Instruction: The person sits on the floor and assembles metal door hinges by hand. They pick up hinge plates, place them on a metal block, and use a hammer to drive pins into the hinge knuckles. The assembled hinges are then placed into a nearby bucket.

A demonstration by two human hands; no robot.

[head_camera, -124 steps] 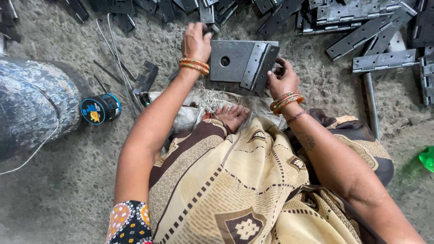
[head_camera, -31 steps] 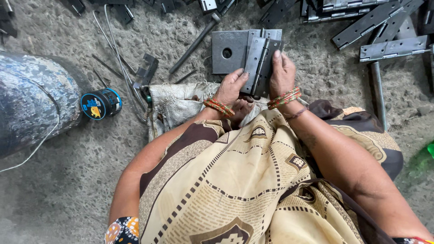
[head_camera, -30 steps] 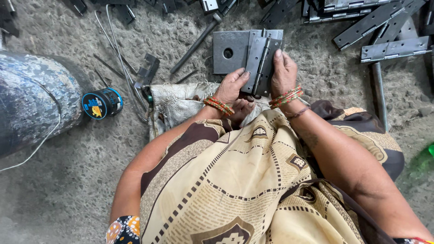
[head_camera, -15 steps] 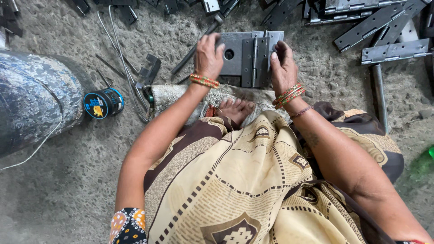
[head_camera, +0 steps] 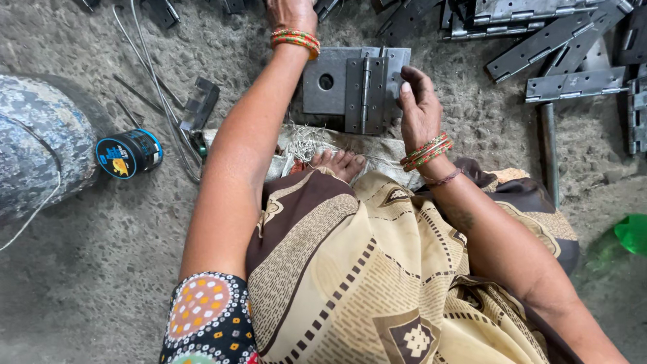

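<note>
My right hand [head_camera: 419, 108] rests, fingers loosely curled, on the folded hinge [head_camera: 357, 89] lying on the ground; my left hand [head_camera: 291, 12] reaches beyond it, fingers cut off from view, nothing lifted yet.

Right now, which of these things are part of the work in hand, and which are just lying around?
In hand:
- big grey hinge plate, the right hand resting on its edge
- left hand, reaching past it to the top edge of view

Lying about:
- dark round tin
- loose metal strips
- thin rods
- green object
</note>
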